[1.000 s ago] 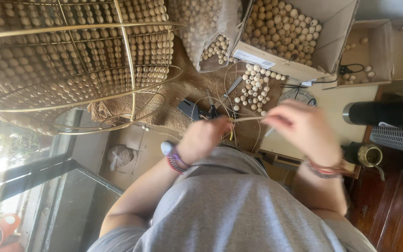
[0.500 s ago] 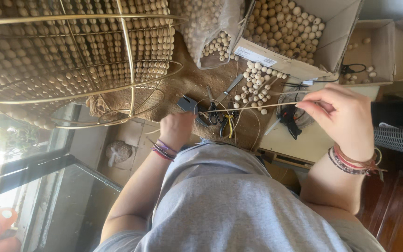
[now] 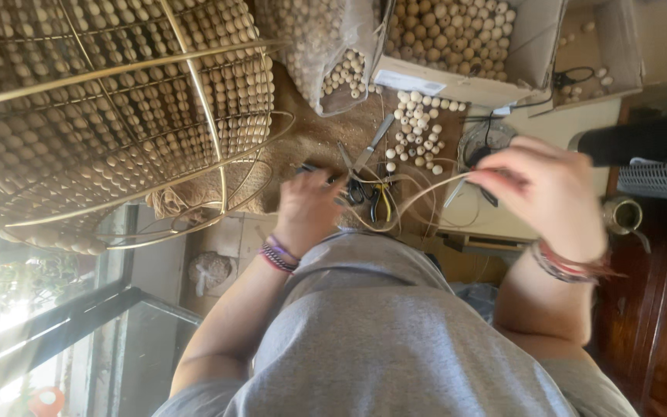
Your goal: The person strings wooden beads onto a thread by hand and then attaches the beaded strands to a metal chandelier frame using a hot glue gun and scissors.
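Pale wire runs roughly level btwn both hands, long axis left-right, bowing down over the surface. Right hand pinches one end, fingers clenched on it, blurred. Left hand sits at the other end by the pliers; can't tell if its fingers grip wire. Loose wooden beads lie just beyond, nearer the right hand.

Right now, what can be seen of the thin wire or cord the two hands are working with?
The thin pale wire looks like light metal or stiff cord. It runs in a loose curve from the left hand up to the right hand, whose fingers seem to pinch its end. Its middle sags over the pliers on the brown mat. Blur hides the exact grip.
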